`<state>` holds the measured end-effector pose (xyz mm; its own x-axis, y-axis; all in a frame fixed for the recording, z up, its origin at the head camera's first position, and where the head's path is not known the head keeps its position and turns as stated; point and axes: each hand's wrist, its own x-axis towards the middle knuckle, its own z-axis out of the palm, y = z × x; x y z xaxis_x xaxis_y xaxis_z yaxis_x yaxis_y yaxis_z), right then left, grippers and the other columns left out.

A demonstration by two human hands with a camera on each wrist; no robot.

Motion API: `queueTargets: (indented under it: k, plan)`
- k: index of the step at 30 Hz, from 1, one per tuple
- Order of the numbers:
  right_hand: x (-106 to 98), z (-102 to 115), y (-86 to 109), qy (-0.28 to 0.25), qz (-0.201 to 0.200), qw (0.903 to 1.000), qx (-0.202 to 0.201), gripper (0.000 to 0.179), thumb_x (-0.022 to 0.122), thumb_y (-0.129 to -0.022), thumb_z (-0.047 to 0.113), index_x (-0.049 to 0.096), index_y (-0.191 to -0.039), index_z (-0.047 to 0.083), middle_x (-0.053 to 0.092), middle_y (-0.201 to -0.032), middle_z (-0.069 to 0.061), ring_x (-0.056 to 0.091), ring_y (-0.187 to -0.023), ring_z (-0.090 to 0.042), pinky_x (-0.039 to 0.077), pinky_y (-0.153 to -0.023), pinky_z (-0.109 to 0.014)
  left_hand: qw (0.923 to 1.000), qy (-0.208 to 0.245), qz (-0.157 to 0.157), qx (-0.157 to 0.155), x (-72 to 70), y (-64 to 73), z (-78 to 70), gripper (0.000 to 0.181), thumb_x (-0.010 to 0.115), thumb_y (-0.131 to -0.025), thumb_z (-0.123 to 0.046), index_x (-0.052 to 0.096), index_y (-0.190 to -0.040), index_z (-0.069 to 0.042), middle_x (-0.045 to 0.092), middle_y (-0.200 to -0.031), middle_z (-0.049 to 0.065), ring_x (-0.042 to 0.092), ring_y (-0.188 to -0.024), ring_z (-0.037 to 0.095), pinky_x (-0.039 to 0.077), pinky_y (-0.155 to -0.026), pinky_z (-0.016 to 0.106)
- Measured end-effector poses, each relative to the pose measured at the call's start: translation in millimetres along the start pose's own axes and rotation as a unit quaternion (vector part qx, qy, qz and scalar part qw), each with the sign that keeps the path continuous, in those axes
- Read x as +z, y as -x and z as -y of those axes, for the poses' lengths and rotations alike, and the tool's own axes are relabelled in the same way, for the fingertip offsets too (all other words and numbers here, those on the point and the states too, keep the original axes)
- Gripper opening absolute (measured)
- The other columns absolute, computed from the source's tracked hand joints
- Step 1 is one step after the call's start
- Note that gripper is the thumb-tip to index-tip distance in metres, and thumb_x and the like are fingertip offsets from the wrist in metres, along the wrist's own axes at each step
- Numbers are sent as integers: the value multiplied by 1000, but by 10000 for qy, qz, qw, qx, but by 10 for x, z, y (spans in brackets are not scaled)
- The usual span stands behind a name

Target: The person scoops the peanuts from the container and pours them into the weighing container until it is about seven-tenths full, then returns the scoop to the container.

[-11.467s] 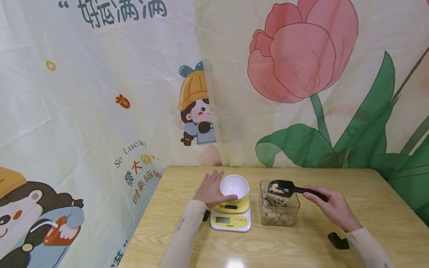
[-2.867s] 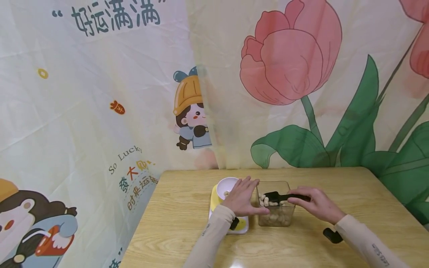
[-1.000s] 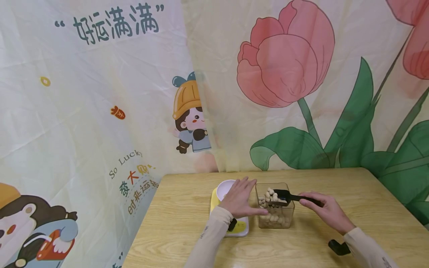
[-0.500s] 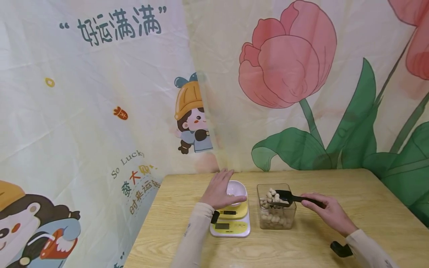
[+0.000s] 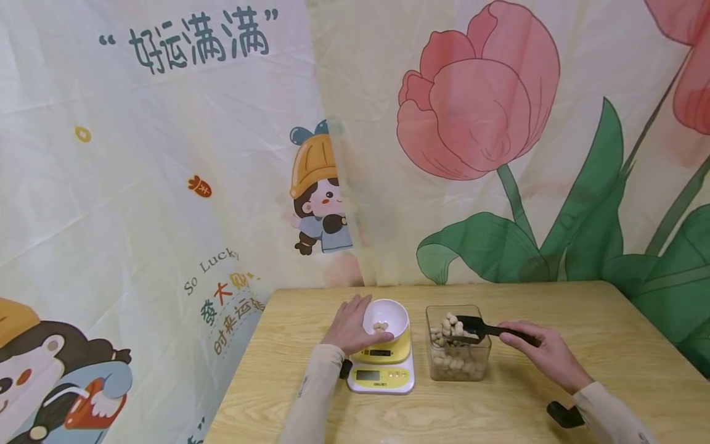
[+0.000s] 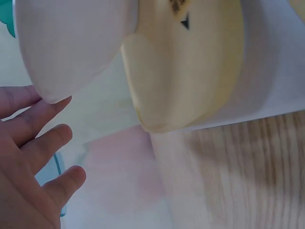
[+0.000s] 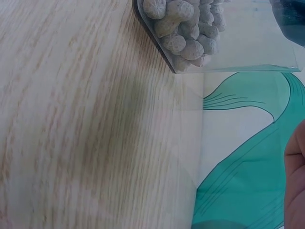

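A white bowl (image 5: pixel 386 317) with a few peanuts (image 5: pixel 380 327) in its bottom sits on a yellow-and-white kitchen scale (image 5: pixel 381 376). My left hand (image 5: pixel 350 330) holds the bowl from its left side, thumb across the front and fingers behind; in the left wrist view fingertips (image 6: pixel 62 102) touch its wall. My right hand (image 5: pixel 546 348) grips the handle of a black scoop (image 5: pixel 471 327). Its loaded end, heaped with unshelled peanuts (image 5: pixel 452 324), is over the clear plastic container (image 5: pixel 459 375), which holds more peanuts. In the right wrist view only an edge of that hand shows.
All this stands on a wooden table (image 5: pixel 310 401) against a printed cloth backdrop (image 5: pixel 166 123) with a tulip and cartoon figures. The container stands just right of the scale. Black wrist-camera mounts (image 5: pixel 564 414) jut from the sleeves.
My left hand has moved left from beside the container to the bowl, uncovering the scale's front. The loaded scoop stays nearly still over the container. Earlier the bowl was without peanuts; now it has some.
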<state>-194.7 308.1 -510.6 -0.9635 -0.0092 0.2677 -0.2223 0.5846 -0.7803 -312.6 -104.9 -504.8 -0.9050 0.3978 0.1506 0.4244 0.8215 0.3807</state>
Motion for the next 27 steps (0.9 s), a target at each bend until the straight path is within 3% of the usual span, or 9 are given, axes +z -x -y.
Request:
queueTargets:
  k: [11,19,27]
  plan:
    - [-125,91,-52,34,55,9999,-94,35,66,-100,32,70,-129,12,65,-131,-14,62,-101,4,58,-76,-23,9997,-84,-38,233,77,-9,78,114,59,-70,-90,39,-156,-18,46,-152,7,41,-141,26,19,-125,43]
    - [-155,255,-201,13,42,9995,-321,36,66,-100,32,70,-130,13,65,-131,-12,62,-103,4,58,-78,-23,9998,7,-4,209,61,-4,76,114,62,-72,-87,39,-156,-14,44,-155,12,36,-146,32,20,-125,46]
    - [24,414,-394,-174,137,9974,-687,34,67,-100,29,70,-131,13,66,-131,-13,62,-107,3,57,-82,-22,9998,153,41,121,93,-5,89,116,62,-72,-87,37,-157,-12,41,-158,13,32,-148,33,21,-124,48]
